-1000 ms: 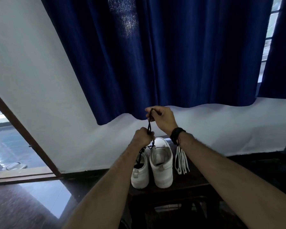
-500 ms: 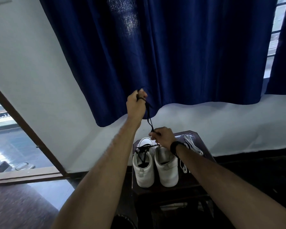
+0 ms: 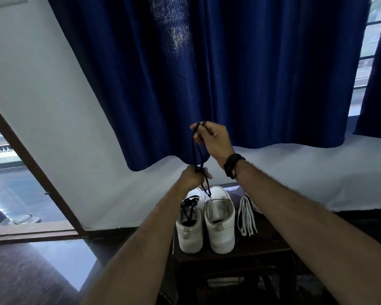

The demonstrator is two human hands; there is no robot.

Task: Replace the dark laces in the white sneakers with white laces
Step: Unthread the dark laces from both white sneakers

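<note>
Two white sneakers stand side by side on a small dark table [image 3: 271,245], heels toward me. The left sneaker [image 3: 189,230] has dark laces across its tongue. The right sneaker [image 3: 220,221] shows no laces on its tongue. A loose dark lace [image 3: 195,150] hangs folded in the air above the sneakers. My right hand [image 3: 213,139] pinches its top loop, and my left hand [image 3: 193,178] grips it lower down, with its ends dangling to the right sneaker. A bundle of white laces [image 3: 246,216] lies on the table right of the sneakers.
A dark blue curtain [image 3: 207,73] hangs over the white wall behind the table. An open doorway with a wooden frame [image 3: 31,164] is at the left. Dark glossy floor [image 3: 31,271] surrounds the table. A black band sits on my right wrist [image 3: 232,165].
My right hand rose from the sneakers to the top of the dark lace, while my left hand dropped from high to just above the sneakers. The lace end has left the left sneaker.
</note>
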